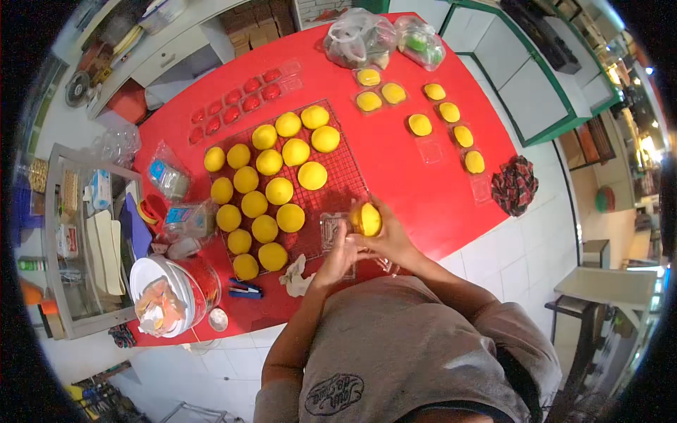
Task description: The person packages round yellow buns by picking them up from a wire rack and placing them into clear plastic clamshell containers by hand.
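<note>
A yellow bun [369, 220] sits in a clear plastic box held close in front of my body. My right hand [389, 236] is closed round the far and right side of this box. From the near left, my left hand [340, 259] presses its fingers against the box's edge; part of its grip is hidden. Just left of the bun lie clear plastic boxes [331, 231], beside the wire rack. Rows of round yellow buns [264, 229] rest on the red wire rack [337, 166].
Boxed yellow buns [420, 125] stand at the right of the red table [395, 183]. Red items in clear packs [233, 114] lie at the far left, plastic bags [360, 39] at the back. A white bucket [151, 271], a blue stapler [245, 290] and crumpled cloth [297, 278] are nearer.
</note>
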`<state>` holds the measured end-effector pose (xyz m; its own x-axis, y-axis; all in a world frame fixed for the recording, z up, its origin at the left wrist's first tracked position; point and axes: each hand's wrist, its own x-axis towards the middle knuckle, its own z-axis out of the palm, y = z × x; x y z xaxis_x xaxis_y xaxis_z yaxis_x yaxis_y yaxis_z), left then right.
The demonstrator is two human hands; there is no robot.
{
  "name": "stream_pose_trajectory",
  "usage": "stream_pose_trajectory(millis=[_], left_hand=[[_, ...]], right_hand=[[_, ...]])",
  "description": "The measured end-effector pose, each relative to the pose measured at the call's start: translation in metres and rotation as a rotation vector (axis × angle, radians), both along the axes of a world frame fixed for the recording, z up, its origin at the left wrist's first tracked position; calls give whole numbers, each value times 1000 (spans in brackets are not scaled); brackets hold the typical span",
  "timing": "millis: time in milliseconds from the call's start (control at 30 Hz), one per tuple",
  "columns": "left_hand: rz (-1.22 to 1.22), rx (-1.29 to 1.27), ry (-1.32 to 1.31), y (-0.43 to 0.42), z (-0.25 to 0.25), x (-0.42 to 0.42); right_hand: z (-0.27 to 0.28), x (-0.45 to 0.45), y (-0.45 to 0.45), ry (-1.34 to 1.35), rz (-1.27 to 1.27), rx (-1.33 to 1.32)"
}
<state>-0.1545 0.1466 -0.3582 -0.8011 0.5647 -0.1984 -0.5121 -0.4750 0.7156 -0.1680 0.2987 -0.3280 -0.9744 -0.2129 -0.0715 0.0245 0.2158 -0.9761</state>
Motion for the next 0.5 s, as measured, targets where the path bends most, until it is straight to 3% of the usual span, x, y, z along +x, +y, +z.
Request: stream_pose_trajectory(millis=[100,267,433,500], left_hand=[[50,-36,-20,2,6,0],[100,-267,34,4,-2,5],[-7,-16,-106,-11,-18,2],[-1,9,-92,-10,-18,1]], right_hand=[[-4,2,3,35,-19,269],[14,3,10,1,110,369],[7,5,22,-108,95,64],[9,2,24,-55,94,65]])
